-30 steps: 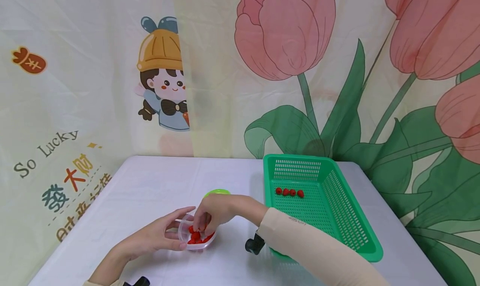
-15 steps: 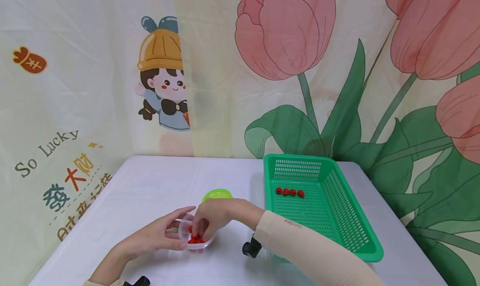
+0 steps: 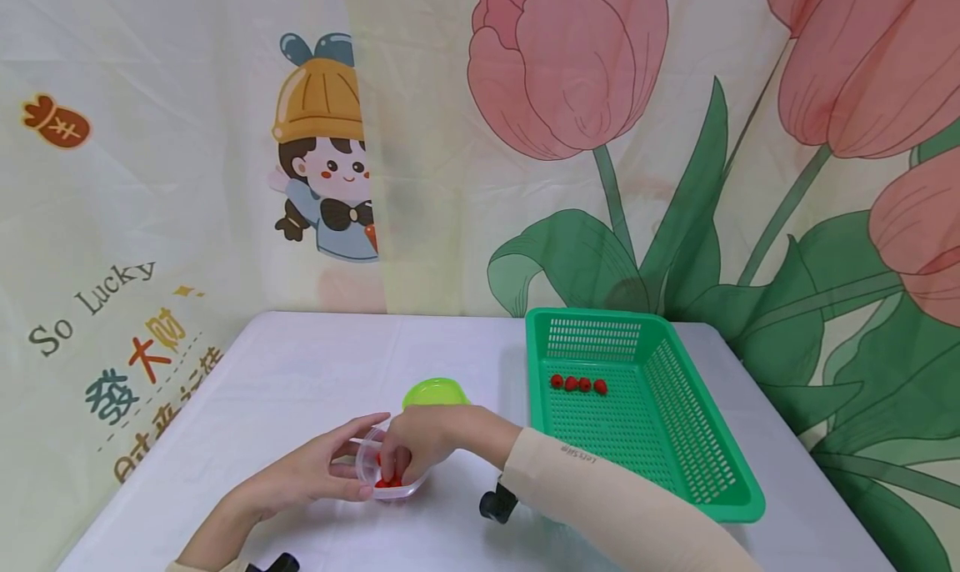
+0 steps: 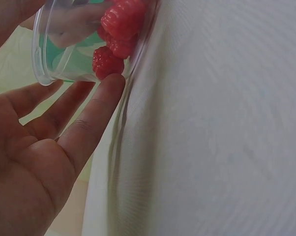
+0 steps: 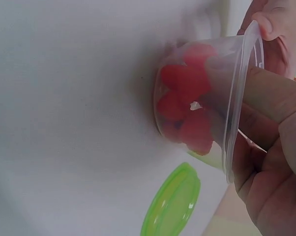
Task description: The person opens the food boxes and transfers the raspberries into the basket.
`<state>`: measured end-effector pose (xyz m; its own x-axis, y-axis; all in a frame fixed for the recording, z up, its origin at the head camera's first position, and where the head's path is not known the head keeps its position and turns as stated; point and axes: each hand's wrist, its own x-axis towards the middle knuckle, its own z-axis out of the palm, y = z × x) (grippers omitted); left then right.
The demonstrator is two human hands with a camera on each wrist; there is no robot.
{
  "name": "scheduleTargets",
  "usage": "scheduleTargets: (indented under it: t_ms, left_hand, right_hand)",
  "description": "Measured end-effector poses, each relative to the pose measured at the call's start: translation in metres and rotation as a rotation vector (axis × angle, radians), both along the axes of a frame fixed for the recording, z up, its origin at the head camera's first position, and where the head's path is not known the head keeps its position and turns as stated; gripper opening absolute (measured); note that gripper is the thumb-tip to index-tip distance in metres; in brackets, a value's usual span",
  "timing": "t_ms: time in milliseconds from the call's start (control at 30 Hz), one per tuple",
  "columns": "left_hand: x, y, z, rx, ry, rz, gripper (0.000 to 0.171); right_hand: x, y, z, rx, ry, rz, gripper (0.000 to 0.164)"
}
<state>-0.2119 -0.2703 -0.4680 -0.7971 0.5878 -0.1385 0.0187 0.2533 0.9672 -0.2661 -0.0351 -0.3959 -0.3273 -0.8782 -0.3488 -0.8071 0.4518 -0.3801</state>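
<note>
A clear round plastic tub stands on the white table with several red raspberries inside. My left hand holds the tub from its left side, thumb in front and fingers reaching behind; in the left wrist view one fingertip lies against the wall beside a raspberry. My right hand reaches over the rim from the right, its fingers bent down inside among the berries. I cannot tell whether those fingertips pinch a raspberry.
Just behind the tub lies a bright green lid. A green perforated basket stands to the right, with a short row of raspberries near its far left. A printed curtain hangs behind the table.
My right hand has sunk deeper into the tub and shifted slightly left and nearer, uncovering more of the green lid. The left hand has stayed put on the tub.
</note>
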Motion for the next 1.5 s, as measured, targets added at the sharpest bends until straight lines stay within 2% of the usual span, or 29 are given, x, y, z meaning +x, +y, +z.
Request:
scheduleTargets:
  t_ms: [367, 833, 1000, 1233, 1500]
  left_hand:
    - [-0.001, 0.0, 0.0, 0.016, 0.011, -0.013, 0.091]
    - [0.0, -0.001, 0.0, 0.0, -0.005, 0.005, 0.092]
    - [0.0, -0.001, 0.0, 0.006, 0.005, -0.002, 0.09]
    - [0.0, 0.0, 0.0, 0.001, -0.001, -0.004, 0.087]
    - [-0.001, 0.0, 0.001, -0.054, -0.002, 0.027, 0.088]
  right_hand:
    - [0.003, -0.001, -0.007, -0.044, 0.05, -0.014, 0.016]
    - [0.005, -0.005, -0.01, -0.028, 0.169, 0.033, 0.011]
    - [0.006, -0.003, -0.009, -0.043, 0.131, 0.007, 0.01]
    - [0.003, 0.006, 0.009, -0.092, 0.098, -0.06, 0.01]
    - [-0.009, 0.041, 0.046, -0.195, 0.035, -0.129, 0.008]
